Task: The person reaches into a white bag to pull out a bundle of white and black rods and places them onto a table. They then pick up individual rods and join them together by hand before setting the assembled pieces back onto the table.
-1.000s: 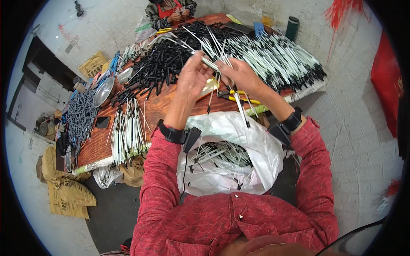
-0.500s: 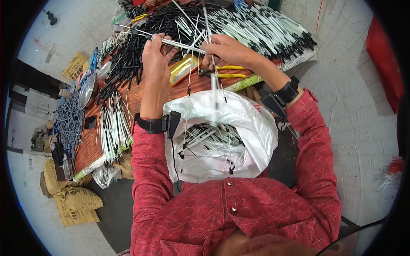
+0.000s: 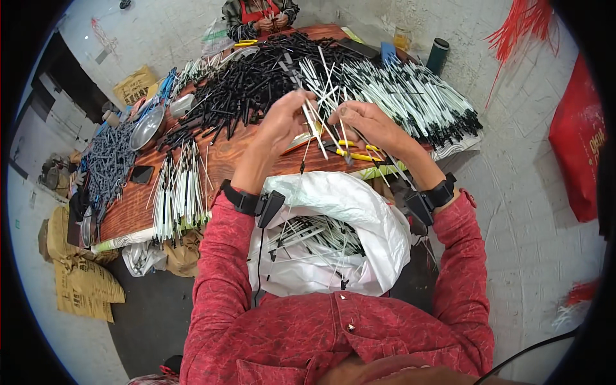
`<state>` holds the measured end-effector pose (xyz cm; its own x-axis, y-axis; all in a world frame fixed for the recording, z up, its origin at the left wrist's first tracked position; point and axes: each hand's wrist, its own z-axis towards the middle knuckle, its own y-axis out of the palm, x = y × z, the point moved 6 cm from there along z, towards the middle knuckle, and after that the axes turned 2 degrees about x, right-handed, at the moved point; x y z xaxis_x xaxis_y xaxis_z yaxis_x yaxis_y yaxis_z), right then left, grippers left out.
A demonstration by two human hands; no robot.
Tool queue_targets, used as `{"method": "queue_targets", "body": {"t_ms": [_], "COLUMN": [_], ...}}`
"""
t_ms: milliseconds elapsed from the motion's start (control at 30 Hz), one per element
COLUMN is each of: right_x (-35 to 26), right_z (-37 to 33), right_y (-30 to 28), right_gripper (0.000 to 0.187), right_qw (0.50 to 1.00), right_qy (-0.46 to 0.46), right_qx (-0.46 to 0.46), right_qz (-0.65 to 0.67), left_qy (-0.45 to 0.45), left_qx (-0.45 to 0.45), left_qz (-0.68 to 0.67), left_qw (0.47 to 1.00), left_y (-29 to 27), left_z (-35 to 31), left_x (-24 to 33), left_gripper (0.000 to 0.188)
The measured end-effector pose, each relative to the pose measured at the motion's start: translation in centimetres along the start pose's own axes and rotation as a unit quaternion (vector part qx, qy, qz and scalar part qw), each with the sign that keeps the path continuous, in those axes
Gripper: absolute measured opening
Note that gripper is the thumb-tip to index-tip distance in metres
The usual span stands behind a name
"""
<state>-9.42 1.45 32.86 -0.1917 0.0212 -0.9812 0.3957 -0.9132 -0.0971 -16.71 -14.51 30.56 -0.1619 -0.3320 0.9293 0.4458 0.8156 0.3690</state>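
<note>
Over the table's near edge, my left hand [image 3: 282, 120] pinches a few thin white rods [image 3: 314, 125] that slant down to the right, partly blurred. Close by on the right, my right hand [image 3: 371, 125] has its fingers curled round thin rods [image 3: 389, 160] with dark ends, which trail below it. The rods from both hands cross between them. Beneath, an open white woven sack [image 3: 378, 224] holds many loose white rods with black fittings [image 3: 317, 234]. Behind my right hand lie yellow-handled pliers [image 3: 366, 156].
Piles of black plastic parts [image 3: 256, 77] and white rods [image 3: 410, 99] cover the wooden table [image 3: 224, 157]. At left are grey parts [image 3: 102, 167], a metal bowl [image 3: 147, 128] and a phone [image 3: 142, 174]. A green flask [image 3: 437, 56] stands behind; another person [image 3: 260, 19] sits across.
The head view has lifted, showing more of the far table and the person there. My left hand has turned and its rods now slant steeply; my right hand's rods have swung rightward.
</note>
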Motion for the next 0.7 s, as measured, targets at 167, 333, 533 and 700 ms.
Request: {"method": "queue_targets", "body": {"t_ms": [167, 333, 533, 700], "right_x": [-0.9, 0.5, -0.3, 0.8], "right_z": [0.2, 1.0, 0.5, 0.6], "right_y": [0.3, 0.1, -1.1, -2.6], "right_gripper": [0.03, 0.025, 0.025, 0.028], "right_qw": [0.996, 0.992, 0.959, 0.956], "right_qy": [-0.008, -0.04, -0.056, -0.016], "right_qx": [0.044, 0.06, 0.079, 0.078], "right_qz": [-0.081, -0.107, -0.266, -0.281], "left_qy": [-0.025, -0.048, -0.128, -0.118], "left_qx": [-0.02, -0.03, -0.059, -0.142], "left_qz": [0.002, 0.009, 0.036, -0.04], "left_qw": [0.999, 0.998, 0.989, 0.982], "left_y": [2.5, 4.3, 5.9, 3.3], "left_z": [-1.0, -2.5, -4.4, -3.1], "left_x": [-0.2, -0.2, -0.4, -1.1], "left_gripper": [0.023, 0.021, 0.024, 0.026]}}
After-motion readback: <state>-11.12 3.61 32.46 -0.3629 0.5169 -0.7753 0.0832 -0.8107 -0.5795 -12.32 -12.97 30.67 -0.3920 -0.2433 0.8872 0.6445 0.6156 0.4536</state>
